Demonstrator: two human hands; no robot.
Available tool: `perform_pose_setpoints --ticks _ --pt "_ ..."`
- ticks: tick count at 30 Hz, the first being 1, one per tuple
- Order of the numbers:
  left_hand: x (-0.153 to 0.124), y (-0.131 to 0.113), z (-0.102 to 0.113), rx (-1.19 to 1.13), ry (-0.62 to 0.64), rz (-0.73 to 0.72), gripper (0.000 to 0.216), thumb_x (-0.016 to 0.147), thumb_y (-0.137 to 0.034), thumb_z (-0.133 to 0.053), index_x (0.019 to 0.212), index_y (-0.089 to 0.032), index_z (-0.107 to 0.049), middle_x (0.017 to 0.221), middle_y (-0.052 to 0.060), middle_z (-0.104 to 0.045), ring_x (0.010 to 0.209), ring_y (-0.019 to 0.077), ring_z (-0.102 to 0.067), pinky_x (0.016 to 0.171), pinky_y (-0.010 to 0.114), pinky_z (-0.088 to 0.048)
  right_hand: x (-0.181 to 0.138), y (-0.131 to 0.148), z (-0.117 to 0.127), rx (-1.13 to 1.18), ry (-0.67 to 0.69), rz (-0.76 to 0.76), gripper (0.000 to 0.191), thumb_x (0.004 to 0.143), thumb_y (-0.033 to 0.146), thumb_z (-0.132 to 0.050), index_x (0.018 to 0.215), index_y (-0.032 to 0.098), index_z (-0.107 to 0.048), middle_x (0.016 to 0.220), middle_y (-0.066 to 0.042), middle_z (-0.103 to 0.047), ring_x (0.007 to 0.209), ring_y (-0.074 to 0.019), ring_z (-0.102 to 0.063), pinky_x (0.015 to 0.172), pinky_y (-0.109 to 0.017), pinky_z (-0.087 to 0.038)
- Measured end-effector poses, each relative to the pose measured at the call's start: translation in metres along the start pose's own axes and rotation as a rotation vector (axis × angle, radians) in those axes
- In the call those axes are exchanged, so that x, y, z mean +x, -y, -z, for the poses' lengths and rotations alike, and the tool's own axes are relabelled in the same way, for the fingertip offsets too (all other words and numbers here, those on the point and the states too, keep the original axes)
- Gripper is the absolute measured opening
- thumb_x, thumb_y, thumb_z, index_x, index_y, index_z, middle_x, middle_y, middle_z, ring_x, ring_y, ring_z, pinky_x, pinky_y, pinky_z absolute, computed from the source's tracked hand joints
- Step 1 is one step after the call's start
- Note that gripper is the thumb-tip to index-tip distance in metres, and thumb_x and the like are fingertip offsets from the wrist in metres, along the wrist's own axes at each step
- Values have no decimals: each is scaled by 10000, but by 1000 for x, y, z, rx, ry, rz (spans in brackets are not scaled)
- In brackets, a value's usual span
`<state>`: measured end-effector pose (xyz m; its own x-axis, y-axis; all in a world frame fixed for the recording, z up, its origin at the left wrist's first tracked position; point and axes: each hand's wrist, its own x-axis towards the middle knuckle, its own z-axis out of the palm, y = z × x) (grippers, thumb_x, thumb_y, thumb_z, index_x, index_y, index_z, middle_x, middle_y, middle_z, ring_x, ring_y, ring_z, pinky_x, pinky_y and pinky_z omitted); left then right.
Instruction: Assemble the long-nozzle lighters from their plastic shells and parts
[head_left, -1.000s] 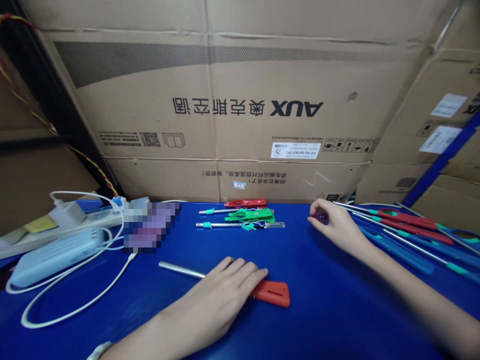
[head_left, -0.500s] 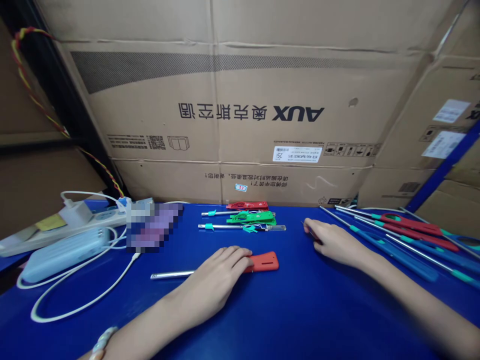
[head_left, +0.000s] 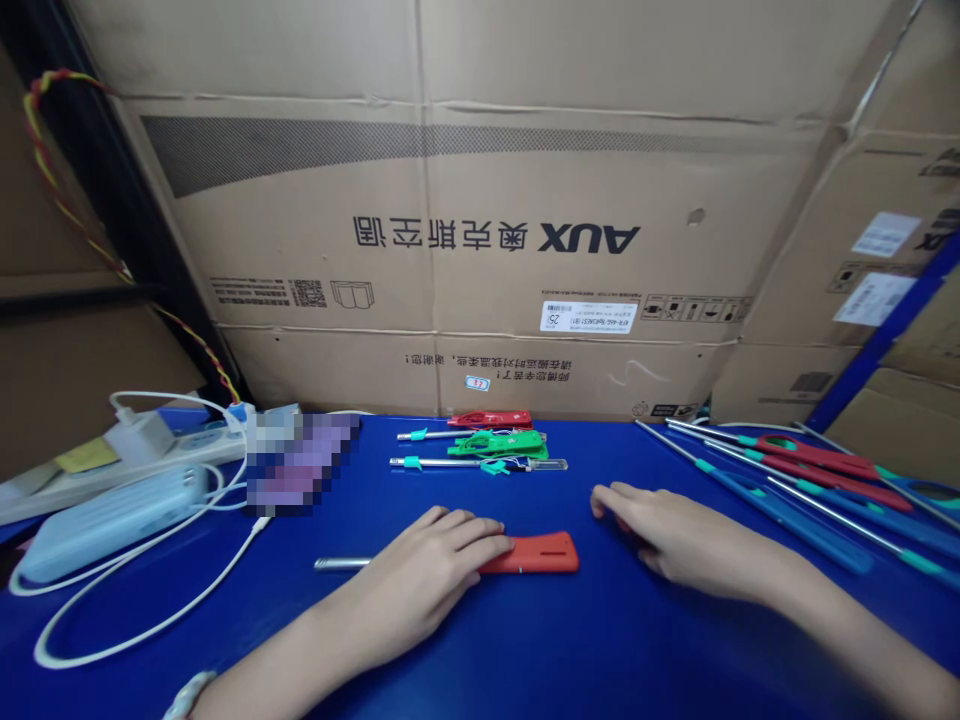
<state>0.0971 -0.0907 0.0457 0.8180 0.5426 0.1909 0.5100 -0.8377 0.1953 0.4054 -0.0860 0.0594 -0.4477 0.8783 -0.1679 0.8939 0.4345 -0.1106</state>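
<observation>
On the blue table, my left hand (head_left: pixel 446 560) is closed over a red long-nosed lighter (head_left: pixel 541 553). Its slotted handle sticks out to the right of my fingers, and its metal tube (head_left: pixel 341 565) shows on the left. The middle of the lighter is hidden by my hand. To the right of the handle, my right hand (head_left: pixel 667 530) hovers low with its fingers curled together. Something dark shows beneath those fingers, but I cannot make out what it is.
Behind my hands lie red (head_left: pixel 491 418) and green (head_left: pixel 506 443) pieces, with thin metal tubes (head_left: pixel 442 463). Several long blue and red tools (head_left: pixel 787 520) lie at right. At left are a phone (head_left: pixel 307 465), a light blue power bank (head_left: pixel 116 525), cables and a power strip (head_left: pixel 45 485). Cardboard (head_left: pixel 480 180) stands behind.
My left hand and the lighter have shifted slightly nearer and to the right. My right hand has come nearer too, and the small dark thing at its fingertips no longer shows clearly.
</observation>
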Motion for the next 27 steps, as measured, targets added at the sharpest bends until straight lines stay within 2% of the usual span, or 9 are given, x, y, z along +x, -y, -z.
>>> perform_pose_setpoints --ticks 3,7,9,12,14,16,18,23,27 --pt "1 -3 1 -70 19 -66 332 955 -107 -400 1239 -238 -512 1303 49 -560 1159 209 -526 979 383 -404 -9 13 4 -45 -8 -63 701 682 -56 -427 1322 228 -470 1348 -176 -506 1082 -305 -608 822 -378 -477" --pt "1 -9 -1 -79 42 -91 384 929 -57 -397 1248 -241 -505 1351 46 -516 1227 220 -466 1021 408 -373 -14 31 10 -132 -95 -133 898 560 -137 -382 1386 214 -411 1416 -227 -411 1105 -355 -595 842 -449 -505" --pt "0 -11 -2 -54 24 -84 487 891 -8 -396 1290 -273 -484 1384 48 -462 1267 238 -405 1035 429 -359 -14 37 10 -90 -184 -57 825 602 -113 -392 1374 176 -424 1369 -218 -474 1188 -350 -532 910 -487 -475" --pt "-2 -13 -6 -25 -5 -43 621 858 27 -393 1357 -341 -429 1319 72 -454 1189 259 -438 978 438 -405 -12 49 6 43 -297 39 520 805 11 -414 1309 126 -475 1259 -189 -577 1181 -305 -538 966 -491 -436" --pt "-4 -13 -9 -28 7 -18 653 865 20 -394 1387 -372 -385 1253 76 -467 1107 250 -481 938 427 -435 -11 61 3 134 -291 53 318 898 170 -464 1204 151 -546 1148 -140 -643 1058 -295 -609 903 -471 -477" --pt "-4 -14 -11 -46 27 -10 632 883 -1 -404 1394 -370 -372 1248 74 -460 1100 244 -482 942 417 -439 -11 74 -1 221 -182 121 178 900 280 -537 1041 200 -610 988 -63 -691 887 -259 -664 775 -395 -529" --pt "-4 -15 -11 -71 45 -13 579 896 -28 -423 1387 -333 -391 1276 78 -447 1128 241 -468 971 406 -427 -10 84 -7 230 -131 176 212 846 317 -637 1028 210 -618 981 -45 -693 867 -257 -668 760 -372 -526" --pt "-3 -12 -8 -151 26 -25 524 900 -28 -397 1365 -266 -432 1263 80 -490 1118 223 -489 979 380 -432 -5 92 -21 113 -130 209 565 755 369 -745 1241 172 -533 1074 -112 -684 914 -319 -669 768 -401 -512" --pt "-4 -11 -2 -207 11 -38 592 885 23 -350 1393 -279 -388 1276 51 -520 1133 199 -484 1011 372 -402 -3 85 -21 -3 -80 169 367 769 344 -730 1066 160 -619 916 -93 -720 771 -319 -696 634 -368 -501"
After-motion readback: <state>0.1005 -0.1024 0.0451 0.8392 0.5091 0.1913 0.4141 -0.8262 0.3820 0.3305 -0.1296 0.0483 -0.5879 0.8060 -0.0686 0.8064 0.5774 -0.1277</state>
